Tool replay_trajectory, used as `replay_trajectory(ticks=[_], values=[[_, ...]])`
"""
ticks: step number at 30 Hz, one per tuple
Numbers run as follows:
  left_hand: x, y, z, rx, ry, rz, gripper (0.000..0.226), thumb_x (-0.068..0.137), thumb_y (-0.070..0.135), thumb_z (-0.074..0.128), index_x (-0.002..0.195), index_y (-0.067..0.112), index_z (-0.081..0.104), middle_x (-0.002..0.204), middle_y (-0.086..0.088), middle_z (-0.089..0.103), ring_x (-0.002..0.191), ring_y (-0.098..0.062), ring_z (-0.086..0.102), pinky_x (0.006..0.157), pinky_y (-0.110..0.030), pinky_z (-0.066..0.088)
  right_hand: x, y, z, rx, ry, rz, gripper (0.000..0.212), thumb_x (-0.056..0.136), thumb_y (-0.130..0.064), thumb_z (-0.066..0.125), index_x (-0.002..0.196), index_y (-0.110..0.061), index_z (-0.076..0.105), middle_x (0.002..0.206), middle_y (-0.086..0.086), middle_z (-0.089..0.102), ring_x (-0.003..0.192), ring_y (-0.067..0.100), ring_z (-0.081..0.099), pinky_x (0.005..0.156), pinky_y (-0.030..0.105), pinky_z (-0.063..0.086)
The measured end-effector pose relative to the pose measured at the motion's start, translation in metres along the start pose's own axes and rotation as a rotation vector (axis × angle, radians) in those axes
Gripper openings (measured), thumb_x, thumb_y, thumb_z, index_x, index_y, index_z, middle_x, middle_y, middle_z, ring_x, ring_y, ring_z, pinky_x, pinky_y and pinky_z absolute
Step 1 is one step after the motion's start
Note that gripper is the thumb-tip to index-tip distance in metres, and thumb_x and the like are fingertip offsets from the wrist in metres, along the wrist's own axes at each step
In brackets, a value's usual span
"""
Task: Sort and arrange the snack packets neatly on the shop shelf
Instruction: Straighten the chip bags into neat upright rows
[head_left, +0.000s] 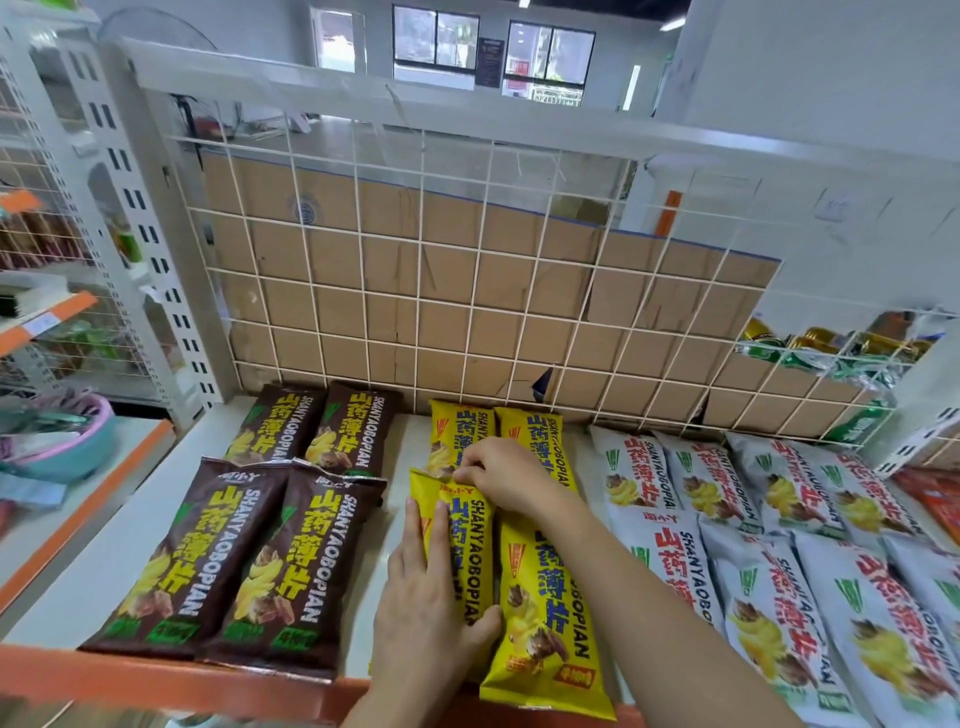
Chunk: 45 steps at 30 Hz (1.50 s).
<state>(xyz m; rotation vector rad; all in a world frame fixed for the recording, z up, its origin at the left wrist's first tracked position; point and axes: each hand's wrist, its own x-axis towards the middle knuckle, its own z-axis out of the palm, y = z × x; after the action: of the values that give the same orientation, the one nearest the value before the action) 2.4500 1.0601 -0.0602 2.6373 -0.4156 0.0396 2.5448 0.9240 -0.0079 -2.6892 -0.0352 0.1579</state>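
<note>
Yellow snack packets lie in the middle of the white shelf (104, 561). My left hand (423, 613) rests flat on the front-left yellow packet (457, 530), fingers straight along it and thumb against its right side. My right hand (501, 475) pinches that packet's top edge. A second front yellow packet (545, 623) lies to the right, reaching over the shelf's orange front edge. Two more yellow packets (540, 436) lie behind. Several brown packets (249, 561) lie in two rows on the left. Several white packets (779, 571) fill the right side.
A white wire grid (467, 260) backs the shelf, with cardboard (363, 234) behind it. Green and gold packets (831, 348) sit behind the grid at right. An orange-edged shelf with a teal and pink basin (67, 447) stands at left. Red packets (935, 499) lie at far right.
</note>
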Motion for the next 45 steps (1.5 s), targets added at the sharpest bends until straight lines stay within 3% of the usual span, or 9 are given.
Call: replay_trajectory(ticks=[14, 16, 19, 22, 27, 31, 36, 42, 45], values=[[-0.008, -0.005, -0.002, -0.113, -0.014, 0.047, 0.107, 0.070, 0.072, 0.044, 0.136, 0.029, -0.027, 0.144, 0.006, -0.033, 0.144, -0.021, 0.004, 0.111, -0.027, 0.024, -0.018, 0.008, -0.003, 0.002, 0.140, 0.000, 0.015, 0.088, -0.036, 0.058, 0.091, -0.021, 0.062, 0.096, -0.004, 0.062, 0.088, 0.013, 0.054, 0.071, 0.028, 0.040], [-0.007, -0.011, 0.001, -0.115, 0.035, 0.084, 0.104, 0.066, 0.070, 0.038, 0.149, 0.020, 0.001, 0.153, -0.003, -0.010, 0.142, -0.027, 0.017, 0.111, -0.033, 0.026, -0.028, 0.017, -0.012, 0.061, 0.242, 0.031, 0.010, 0.087, -0.032, 0.060, 0.091, -0.023, 0.061, 0.090, -0.009, 0.057, 0.084, 0.009, 0.053, 0.074, 0.028, 0.044], [-0.004, -0.013, -0.001, -0.087, 0.132, 0.203, 0.080, 0.075, 0.057, 0.041, 0.139, 0.009, 0.038, 0.148, -0.015, 0.032, 0.134, -0.029, 0.027, 0.106, -0.035, 0.025, -0.047, 0.037, -0.024, 0.087, 0.352, 0.110, 0.008, 0.087, -0.028, 0.060, 0.091, -0.021, 0.061, 0.086, -0.010, 0.057, 0.080, 0.009, 0.055, 0.070, 0.026, 0.043], [-0.005, 0.002, -0.005, -0.117, 0.198, 0.377, 0.070, 0.081, 0.050, 0.043, 0.139, 0.012, 0.035, 0.145, -0.008, 0.040, 0.137, -0.022, 0.022, 0.106, -0.032, 0.022, -0.067, 0.055, -0.029, 0.020, 0.297, 0.206, 0.012, 0.088, -0.030, 0.059, 0.095, -0.020, 0.063, 0.094, -0.004, 0.064, 0.082, 0.010, 0.056, 0.064, 0.022, 0.041], [-0.011, 0.031, 0.012, 0.046, 0.102, 0.584, 0.070, 0.078, 0.059, 0.041, 0.133, 0.015, 0.043, 0.139, -0.003, 0.049, 0.131, -0.020, 0.038, 0.103, -0.032, 0.028, -0.072, 0.062, -0.028, -0.166, 0.112, 0.265, 0.025, 0.089, -0.039, 0.055, 0.103, -0.022, 0.067, 0.104, -0.002, 0.068, 0.097, 0.017, 0.061, 0.077, 0.028, 0.044], [-0.006, 0.040, 0.027, 0.109, 0.044, 0.584, 0.072, 0.072, 0.063, 0.041, 0.127, 0.016, 0.048, 0.131, -0.005, 0.057, 0.127, -0.020, 0.037, 0.103, -0.032, 0.026, -0.069, 0.059, -0.030, -0.232, 0.033, 0.223, 0.028, 0.089, -0.042, 0.054, 0.099, -0.020, 0.068, 0.098, 0.001, 0.069, 0.094, 0.020, 0.062, 0.073, 0.029, 0.044], [-0.004, 0.041, 0.031, 0.145, 0.028, 0.538, 0.077, 0.069, 0.067, 0.041, 0.129, 0.020, 0.046, 0.133, -0.004, 0.055, 0.128, -0.019, 0.035, 0.102, -0.038, 0.025, -0.063, 0.064, -0.032, -0.208, -0.085, 0.180, 0.038, 0.091, -0.041, 0.053, 0.058, -0.022, 0.047, 0.059, -0.004, 0.048, 0.066, 0.018, 0.051, 0.055, 0.028, 0.034], [-0.007, 0.042, 0.036, 0.142, 0.066, 0.525, 0.087, 0.064, 0.071, 0.044, 0.135, 0.021, 0.042, 0.142, -0.007, 0.046, 0.133, -0.023, 0.030, 0.104, -0.040, 0.025, -0.060, 0.068, -0.031, -0.075, -0.013, 0.073, 0.015, 0.090, -0.032, 0.056, 0.077, -0.026, 0.060, 0.068, -0.011, 0.051, 0.074, 0.014, 0.052, 0.066, 0.029, 0.039], [-0.008, 0.045, 0.036, 0.140, 0.058, 0.516, 0.076, 0.062, 0.070, 0.046, 0.129, 0.034, 0.046, 0.144, -0.009, 0.043, 0.135, -0.025, 0.029, 0.104, -0.048, 0.037, -0.058, 0.069, -0.030, -0.034, 0.048, 0.071, 0.017, 0.091, -0.030, 0.053, 0.079, -0.023, 0.063, 0.075, -0.006, 0.053, 0.076, 0.015, 0.051, 0.070, 0.033, 0.042]])
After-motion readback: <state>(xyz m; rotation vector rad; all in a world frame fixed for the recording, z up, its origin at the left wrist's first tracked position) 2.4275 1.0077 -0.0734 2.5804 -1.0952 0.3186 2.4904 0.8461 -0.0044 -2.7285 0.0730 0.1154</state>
